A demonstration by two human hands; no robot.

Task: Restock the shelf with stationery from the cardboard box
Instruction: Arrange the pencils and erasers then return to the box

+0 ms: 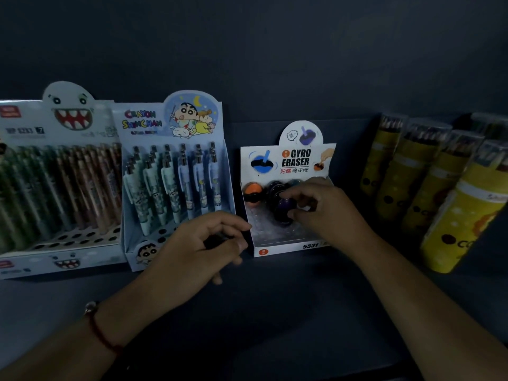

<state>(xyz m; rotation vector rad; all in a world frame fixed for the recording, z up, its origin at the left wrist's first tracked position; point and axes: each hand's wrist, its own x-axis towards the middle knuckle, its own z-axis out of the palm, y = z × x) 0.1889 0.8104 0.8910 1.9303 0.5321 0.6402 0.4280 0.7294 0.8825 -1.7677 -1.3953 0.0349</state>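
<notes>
A white "GYRO ERASER" display box (pixel 291 244) stands on the dark shelf (pixel 275 298) at centre. Inside it lie an orange eraser (pixel 251 193) at the left and dark ones behind. My right hand (pixel 327 207) reaches into the box and pinches a purple gyro eraser (pixel 284 209) over the clear tray. My left hand (pixel 203 248) hovers just left of the box front, fingers curled around something dark that I cannot make out. The cardboard box is out of view.
Left of the eraser box stands a Crayon Shin-chan pen display (pixel 176 188), and further left a monster-face pen display (pixel 55 188). Several yellow pencil tubes (pixel 428 193) lean at the right. The shelf's dark back wall rises behind everything.
</notes>
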